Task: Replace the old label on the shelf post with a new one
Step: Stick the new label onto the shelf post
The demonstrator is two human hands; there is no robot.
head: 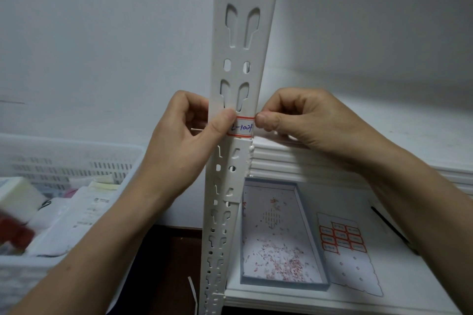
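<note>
A white perforated shelf post [238,64] stands upright in the middle of the view. On its face sits a white label [244,127] with red borders and blue handwriting. My left hand [184,135] grips the post from the left, its thumb pressing the label's left end. From the right, my right hand [302,120] has curled fingers and its thumb tip at the label's right edge. A sheet of red-bordered labels [343,238] lies on the lower shelf.
A shallow box [311,235] holding several scraps of torn label sits on the lower shelf [409,276] beside the sheet. A black pen [391,230] lies to the right. A white basket [71,161] of packets stands at the left.
</note>
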